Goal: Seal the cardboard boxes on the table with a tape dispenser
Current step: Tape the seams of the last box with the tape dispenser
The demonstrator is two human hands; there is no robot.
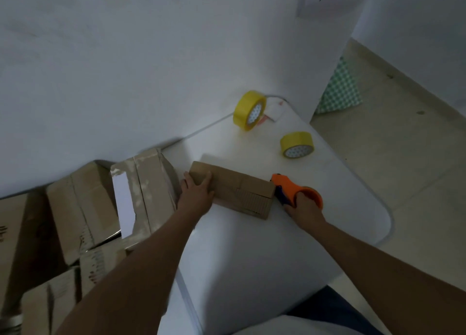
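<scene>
A small flat cardboard box [235, 189] lies on the white table [252, 246]. My left hand [195, 192] grips the box's left end, thumb on top and fingers over its far side. My right hand [303, 208] holds an orange tape dispenser [292, 189] by its handle. The dispenser's front end touches the right end of the box.
Two yellow tape rolls stand further back on the table, one upright near the wall [249, 110], one lying nearer the right edge [297, 145]. Several cardboard boxes [100, 208] are piled to the left of the table. Tiled floor [403, 145] lies beyond the table's rounded right edge.
</scene>
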